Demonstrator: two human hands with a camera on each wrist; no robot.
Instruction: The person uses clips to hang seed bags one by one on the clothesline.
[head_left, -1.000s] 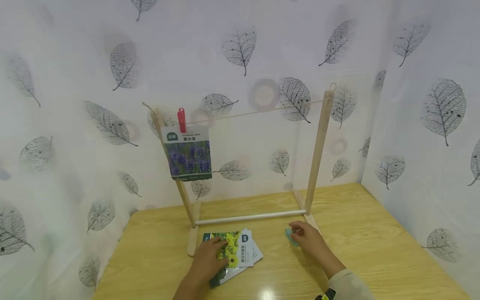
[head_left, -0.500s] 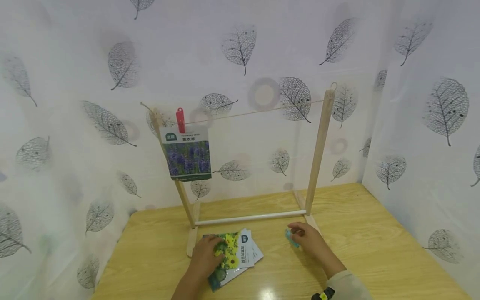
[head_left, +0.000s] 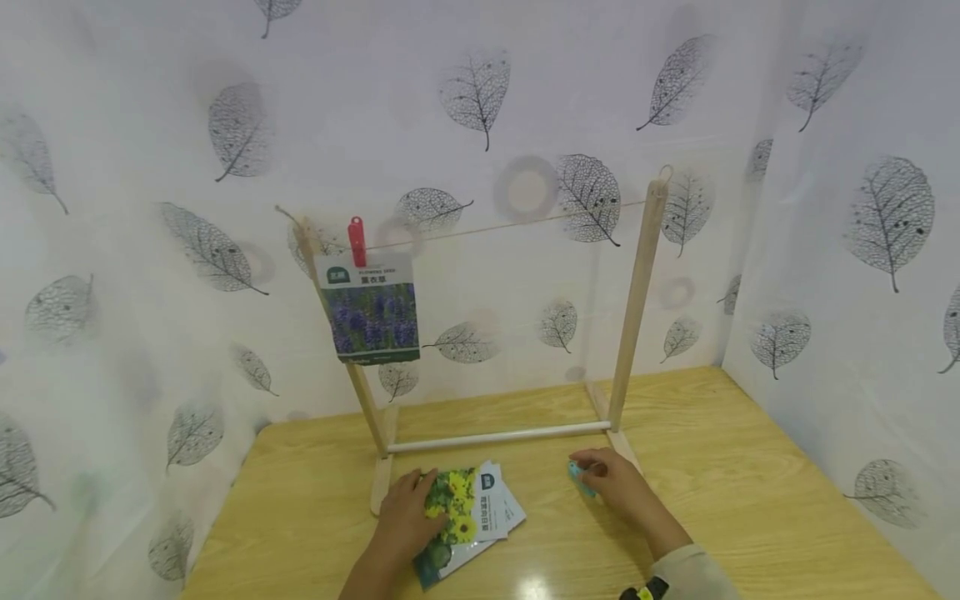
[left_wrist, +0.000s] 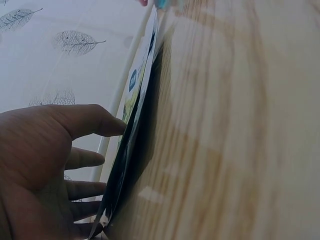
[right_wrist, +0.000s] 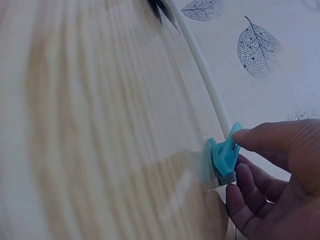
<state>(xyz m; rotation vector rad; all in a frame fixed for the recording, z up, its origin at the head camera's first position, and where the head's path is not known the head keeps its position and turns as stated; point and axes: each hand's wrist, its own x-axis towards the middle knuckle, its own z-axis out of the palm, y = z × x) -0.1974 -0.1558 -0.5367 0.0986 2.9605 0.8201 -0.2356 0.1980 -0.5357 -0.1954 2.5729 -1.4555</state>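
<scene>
In the head view a small stack of flower seed packets (head_left: 457,500) lies on the table, yellow blooms on the top one. My left hand (head_left: 405,518) rests at its left side, thumb touching the packets and the other fingers loosely extended, as the left wrist view shows. A light blue clothespin (right_wrist: 226,154) is between the thumb and fingers of my right hand (right_wrist: 280,170), low against the table. Above, a lavender seed packet (head_left: 375,317) hangs from a string (head_left: 510,225), held by a red clothespin (head_left: 357,240).
A wooden rack stands behind the packets, with a right post (head_left: 637,308), a left post (head_left: 366,408) and a white crossbar (head_left: 498,437) low between them. Leaf-printed sheeting (head_left: 480,100) encloses the back and sides of the wooden table (head_left: 720,467).
My left hand has shifted slightly left over the stack, uncovering more of the yellow-flower packet. The blue clothespin has turned a little in my right hand, which otherwise stays almost in place.
</scene>
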